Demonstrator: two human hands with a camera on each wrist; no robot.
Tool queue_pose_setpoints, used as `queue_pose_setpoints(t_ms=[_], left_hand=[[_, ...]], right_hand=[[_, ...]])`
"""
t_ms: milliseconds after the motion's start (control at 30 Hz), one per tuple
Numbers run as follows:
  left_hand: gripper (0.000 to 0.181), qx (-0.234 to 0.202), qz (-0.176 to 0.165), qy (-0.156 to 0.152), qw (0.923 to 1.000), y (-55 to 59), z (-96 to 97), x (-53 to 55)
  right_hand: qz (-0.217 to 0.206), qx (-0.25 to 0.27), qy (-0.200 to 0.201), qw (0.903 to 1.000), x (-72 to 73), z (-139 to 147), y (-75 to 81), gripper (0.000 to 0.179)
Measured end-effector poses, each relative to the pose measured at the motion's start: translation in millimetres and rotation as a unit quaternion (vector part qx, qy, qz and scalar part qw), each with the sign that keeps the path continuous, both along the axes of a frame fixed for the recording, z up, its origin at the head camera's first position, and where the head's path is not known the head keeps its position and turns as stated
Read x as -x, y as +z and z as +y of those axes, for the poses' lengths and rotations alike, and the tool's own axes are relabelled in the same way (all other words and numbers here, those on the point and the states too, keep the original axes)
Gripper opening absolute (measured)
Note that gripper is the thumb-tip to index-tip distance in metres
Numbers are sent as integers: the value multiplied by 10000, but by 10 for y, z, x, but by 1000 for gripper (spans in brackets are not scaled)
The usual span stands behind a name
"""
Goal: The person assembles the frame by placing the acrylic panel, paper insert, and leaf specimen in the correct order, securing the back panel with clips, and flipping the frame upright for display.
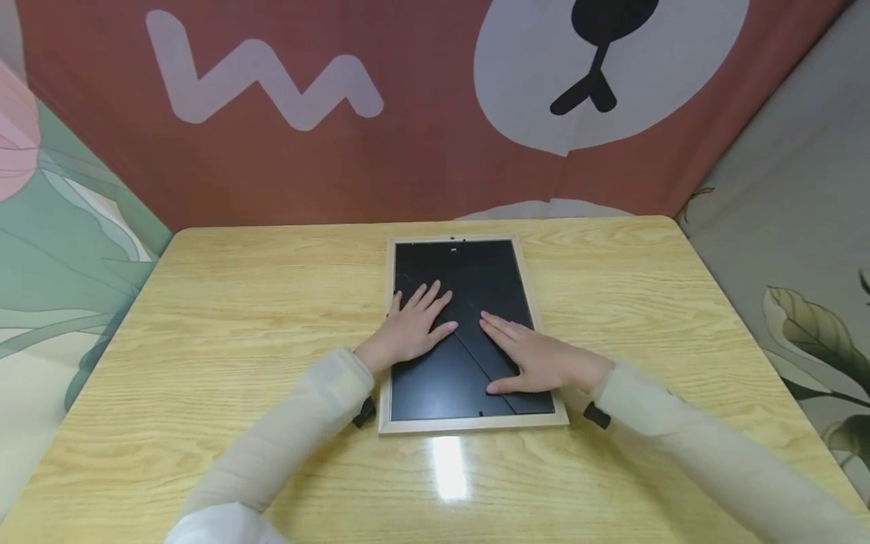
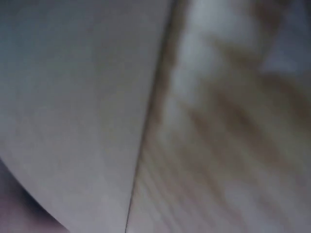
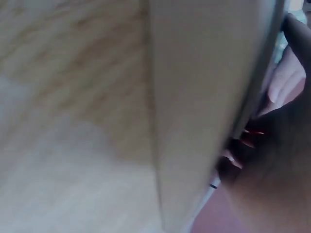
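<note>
A picture frame (image 1: 476,425) with a pale wooden border lies back side up on the table, its black backing board (image 1: 428,389) showing. Across the board runs a slanting black stand leg (image 1: 485,357), partly covered by my right hand. My left hand (image 1: 411,329) rests on the left side of the board, fingers spread and straight. On the right side lies my right hand (image 1: 533,359), fingers straight and together, thumb apart. Both wrist views look closely at the frame's wooden side (image 2: 73,97), blurred; part of my right hand (image 3: 277,179) shows dark in its own view.
The light wood-grain table (image 1: 245,317) extends on both sides of the frame. A small metal hanger (image 1: 454,249) sits at the board's far edge. Behind the table hangs a reddish-brown printed cloth (image 1: 421,166); patterned cloths flank it. A light reflection (image 1: 448,468) shines near the front.
</note>
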State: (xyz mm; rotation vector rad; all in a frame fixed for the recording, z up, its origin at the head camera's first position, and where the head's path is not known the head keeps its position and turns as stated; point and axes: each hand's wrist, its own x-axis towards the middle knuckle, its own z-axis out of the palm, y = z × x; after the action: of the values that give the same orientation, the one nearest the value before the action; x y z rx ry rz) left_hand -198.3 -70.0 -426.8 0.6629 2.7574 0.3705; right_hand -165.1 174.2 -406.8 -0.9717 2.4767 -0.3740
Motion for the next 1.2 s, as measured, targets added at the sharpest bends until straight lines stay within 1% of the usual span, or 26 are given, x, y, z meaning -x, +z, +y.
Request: queue_pose_setpoints(t_ms=[67, 133, 200, 267, 367, 500, 567, 667, 800, 900, 1000, 1200], left_hand=[[67, -22, -17, 32, 10000, -3, 10, -13], [70, -30, -33, 54, 10000, -3, 23, -22], [72, -33, -52, 81, 9999, -3, 37, -26], [73, 20, -61, 95, 9999, 4, 45, -29], [75, 138, -33, 115, 9998, 6, 50, -35], [76, 284, 16, 106, 9995, 11, 59, -46], [76, 337, 23, 102, 9994, 14, 63, -50], [75, 387, 70, 71, 9992, 5, 68, -46], [75, 429, 101, 40, 9990, -17, 60, -42], [75, 443, 67, 38, 9990, -20, 57, -43], [75, 451, 26, 17, 9990, -17, 56, -43], [75, 526, 39, -7, 9986, -5, 58, -36]], right_hand=[[-97, -47, -85, 9999, 32, -10, 65, 91], [-44, -35, -102, 9999, 99, -23, 129, 79], [106, -23, -88, 9999, 195, -39, 186, 68], [397, -16, -46, 9992, 316, -64, 222, 60], [893, -147, 21, 9959, 532, -110, 230, 58], [1369, -645, 51, 9885, 837, -197, 212, 63], [1399, -861, -6, 9864, 971, -251, 203, 66], [1392, -1039, -184, 9846, 1143, -315, 171, 70], [1285, -1143, -598, 9833, 1302, -370, 131, 74], [1187, -1167, -829, 9826, 1385, -384, 98, 76], [1091, -1171, -956, 9825, 1451, -381, 60, 77], [873, -1199, -992, 9839, 1525, -404, 43, 79]])
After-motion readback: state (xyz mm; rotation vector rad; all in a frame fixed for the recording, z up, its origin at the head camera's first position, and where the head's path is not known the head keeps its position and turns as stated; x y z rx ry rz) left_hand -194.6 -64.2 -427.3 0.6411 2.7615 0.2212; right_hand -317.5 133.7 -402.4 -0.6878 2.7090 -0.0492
